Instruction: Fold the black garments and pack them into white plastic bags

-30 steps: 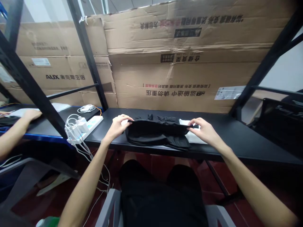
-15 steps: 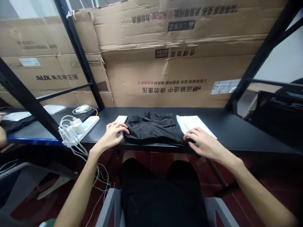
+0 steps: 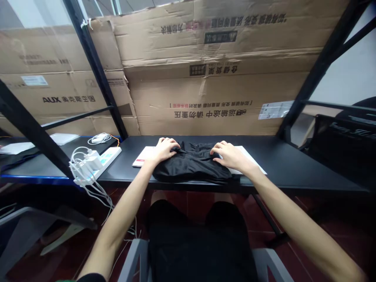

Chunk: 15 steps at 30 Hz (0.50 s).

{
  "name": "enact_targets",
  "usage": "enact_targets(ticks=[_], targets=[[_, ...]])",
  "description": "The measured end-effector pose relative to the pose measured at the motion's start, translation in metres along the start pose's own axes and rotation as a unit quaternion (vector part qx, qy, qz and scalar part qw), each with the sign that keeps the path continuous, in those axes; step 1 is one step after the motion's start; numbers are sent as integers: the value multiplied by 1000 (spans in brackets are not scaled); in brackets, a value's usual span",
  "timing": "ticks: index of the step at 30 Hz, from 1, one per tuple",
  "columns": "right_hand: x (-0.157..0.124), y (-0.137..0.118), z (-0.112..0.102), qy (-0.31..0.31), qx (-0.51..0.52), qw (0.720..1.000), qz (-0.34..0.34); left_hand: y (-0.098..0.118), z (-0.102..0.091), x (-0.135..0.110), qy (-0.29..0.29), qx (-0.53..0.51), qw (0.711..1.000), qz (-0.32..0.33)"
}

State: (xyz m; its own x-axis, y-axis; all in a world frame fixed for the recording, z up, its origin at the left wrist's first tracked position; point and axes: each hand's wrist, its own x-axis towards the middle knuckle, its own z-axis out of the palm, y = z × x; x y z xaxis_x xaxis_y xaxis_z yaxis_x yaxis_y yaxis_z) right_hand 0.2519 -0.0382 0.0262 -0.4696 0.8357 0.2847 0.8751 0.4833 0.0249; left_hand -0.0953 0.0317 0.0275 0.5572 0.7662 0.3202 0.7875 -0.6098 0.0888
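Observation:
A crumpled black cloth [image 3: 190, 168], maybe a garment, lies bunched near the front edge of the dark table. My left hand [image 3: 165, 150] rests on its upper left part, the fingers curled and the thumb pinching into the fabric. On the upper right part, my right hand [image 3: 227, 154] grips the cloth with bent fingers. Under and beside my right forearm lies a white sheet [image 3: 254, 160], partly covered. A flat white thing with a red mark [image 3: 140, 159] lies left of the cloth, partly behind my left wrist.
A white power strip [image 3: 108, 156] with plugged-in chargers and trailing cables stands at the left. Black metal posts [image 3: 96, 70] frame the table, with cardboard [image 3: 205, 86] behind it. A black bag-like thing [image 3: 343, 145] is at the right. Grey chair arms flank my legs.
Both hands have moved from the cloth's near side corners inward and up to its far part. The cloth's far part looks more gathered, and more of the flat white thing shows.

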Motion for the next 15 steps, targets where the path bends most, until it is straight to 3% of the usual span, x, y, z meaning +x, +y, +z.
enact_targets(ticks=[3, 7, 15], targets=[[8, -2, 5, -16, -14, 1000, -2, -4, 14, 7, -12, 0, 1000, -16], [11, -2, 3, 8, -28, 1000, 2, -8, 22, 10, 30, -20, 999, -39], [34, 25, -6, 110, 94, 974, 172, -7, 13, 41, 105, -114, 982, -106]])
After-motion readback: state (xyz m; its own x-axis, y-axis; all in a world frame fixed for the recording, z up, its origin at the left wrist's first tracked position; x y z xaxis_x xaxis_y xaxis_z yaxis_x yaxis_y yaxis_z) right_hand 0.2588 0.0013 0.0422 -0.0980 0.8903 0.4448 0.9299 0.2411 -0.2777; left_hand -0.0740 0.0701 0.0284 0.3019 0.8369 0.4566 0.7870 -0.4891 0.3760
